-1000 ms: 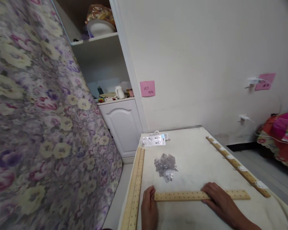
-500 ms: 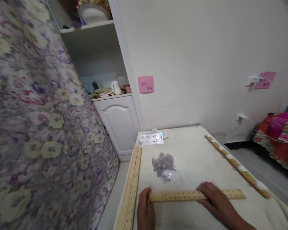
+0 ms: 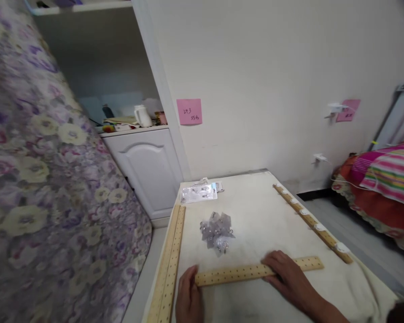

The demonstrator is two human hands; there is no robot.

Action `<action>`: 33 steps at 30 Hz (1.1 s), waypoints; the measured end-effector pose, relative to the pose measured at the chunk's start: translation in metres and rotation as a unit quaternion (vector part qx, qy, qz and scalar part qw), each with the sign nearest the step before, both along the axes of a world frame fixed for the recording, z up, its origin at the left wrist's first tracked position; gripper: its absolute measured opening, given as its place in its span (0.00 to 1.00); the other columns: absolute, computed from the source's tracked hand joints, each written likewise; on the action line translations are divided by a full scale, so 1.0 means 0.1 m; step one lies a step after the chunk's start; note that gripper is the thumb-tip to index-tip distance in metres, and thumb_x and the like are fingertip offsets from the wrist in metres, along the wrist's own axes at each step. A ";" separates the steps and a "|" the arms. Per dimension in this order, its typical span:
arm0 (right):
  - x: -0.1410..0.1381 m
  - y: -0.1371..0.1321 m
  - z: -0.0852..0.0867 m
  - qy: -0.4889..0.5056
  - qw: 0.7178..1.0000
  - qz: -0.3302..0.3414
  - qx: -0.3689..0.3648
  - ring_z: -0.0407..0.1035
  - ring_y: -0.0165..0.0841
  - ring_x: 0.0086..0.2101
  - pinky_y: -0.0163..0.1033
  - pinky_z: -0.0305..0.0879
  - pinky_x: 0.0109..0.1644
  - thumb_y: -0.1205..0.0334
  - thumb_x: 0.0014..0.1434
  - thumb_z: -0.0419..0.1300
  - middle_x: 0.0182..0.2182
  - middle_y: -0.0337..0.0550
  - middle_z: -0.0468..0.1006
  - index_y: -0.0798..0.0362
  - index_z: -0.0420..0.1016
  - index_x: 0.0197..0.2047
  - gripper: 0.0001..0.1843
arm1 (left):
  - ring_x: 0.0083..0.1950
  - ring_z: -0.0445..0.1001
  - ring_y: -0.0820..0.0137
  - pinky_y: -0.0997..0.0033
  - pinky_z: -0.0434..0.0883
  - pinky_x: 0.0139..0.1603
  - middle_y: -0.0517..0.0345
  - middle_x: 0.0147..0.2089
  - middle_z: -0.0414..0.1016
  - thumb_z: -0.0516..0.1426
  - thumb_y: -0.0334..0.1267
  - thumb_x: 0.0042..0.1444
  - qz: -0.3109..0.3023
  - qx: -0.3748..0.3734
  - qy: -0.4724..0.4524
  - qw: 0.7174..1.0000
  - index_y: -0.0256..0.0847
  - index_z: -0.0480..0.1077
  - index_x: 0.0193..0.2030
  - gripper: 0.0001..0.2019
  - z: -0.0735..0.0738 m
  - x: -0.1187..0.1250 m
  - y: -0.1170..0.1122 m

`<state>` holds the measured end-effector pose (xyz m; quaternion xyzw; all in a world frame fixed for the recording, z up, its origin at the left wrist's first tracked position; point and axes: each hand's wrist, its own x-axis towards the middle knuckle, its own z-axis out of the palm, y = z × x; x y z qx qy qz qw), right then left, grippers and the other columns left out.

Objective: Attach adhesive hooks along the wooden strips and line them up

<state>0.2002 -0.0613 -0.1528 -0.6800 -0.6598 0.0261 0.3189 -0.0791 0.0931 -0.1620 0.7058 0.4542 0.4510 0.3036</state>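
A pale wooden strip with rows of small holes point(image 3: 232, 273) lies crosswise near the front of the table, its right side tilted slightly away from me. At its left end, my left hand point(image 3: 189, 296) is closed around the tip. My right hand point(image 3: 286, 276) grips the strip right of its middle, thumb on the near edge and fingers over the top. Beyond it sits a pile of small clear bags with metal pieces point(image 3: 217, 231). Similar perforated strips point(image 3: 170, 264) lie lengthwise along the left edge. Another strip point(image 3: 311, 222), bearing several white round pieces, runs along the right edge.
Clear plastic packaging point(image 3: 198, 194) lies at the far left of the cloth-covered table point(image 3: 245, 202). A floral curtain point(image 3: 60, 202) hangs at left beside a white cabinet point(image 3: 148, 170). A bed with striped covers point(image 3: 390, 179) stands at right.
The view has shifted, so the table and its objects appear further left. The strip's right end has swung a little away from me, with both hands still on it.
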 end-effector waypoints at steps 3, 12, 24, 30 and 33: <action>-0.01 0.00 0.00 -0.011 1.000 -0.011 0.023 0.66 0.39 0.43 0.47 0.66 0.46 0.57 0.58 0.56 0.42 0.47 0.72 0.48 0.67 0.49 0.15 | 0.53 0.69 0.60 0.53 0.64 0.59 0.51 0.50 0.71 0.49 0.43 0.54 0.003 0.020 -0.010 1.000 0.42 0.69 0.46 0.16 -0.03 0.03 0.02; -0.04 -0.02 0.12 -0.012 0.999 0.004 0.035 0.66 0.37 0.41 0.45 0.66 0.44 0.57 0.59 0.53 0.39 0.46 0.72 0.48 0.68 0.47 0.13 | 0.54 0.68 0.59 0.51 0.62 0.60 0.49 0.51 0.70 0.51 0.43 0.54 -0.017 -0.023 -0.027 0.999 0.39 0.68 0.48 0.17 0.10 0.02 -0.02; 0.01 -0.02 -0.02 -0.013 1.000 -0.001 0.027 0.67 0.38 0.43 0.45 0.66 0.47 0.56 0.59 0.54 0.43 0.46 0.73 0.46 0.69 0.50 0.15 | 0.50 0.71 0.60 0.52 0.67 0.55 0.48 0.47 0.73 0.51 0.43 0.53 0.006 -0.038 -0.034 0.999 0.38 0.70 0.44 0.16 0.15 0.01 -0.08; 0.03 0.01 -0.11 -0.016 1.000 -0.010 0.024 0.69 0.39 0.43 0.46 0.68 0.47 0.55 0.58 0.56 0.43 0.45 0.74 0.45 0.69 0.49 0.16 | 0.49 0.72 0.59 0.51 0.68 0.54 0.47 0.46 0.74 0.51 0.43 0.53 0.003 -0.026 -0.036 0.999 0.38 0.71 0.43 0.16 0.07 -0.01 -0.04; 0.04 0.00 -0.17 -0.027 0.999 -0.015 0.030 0.68 0.39 0.45 0.47 0.67 0.49 0.55 0.57 0.56 0.45 0.46 0.74 0.45 0.69 0.50 0.17 | 0.48 0.73 0.59 0.52 0.69 0.53 0.48 0.45 0.74 0.50 0.42 0.53 0.009 -0.030 -0.047 0.998 0.39 0.71 0.43 0.15 0.03 0.00 -0.03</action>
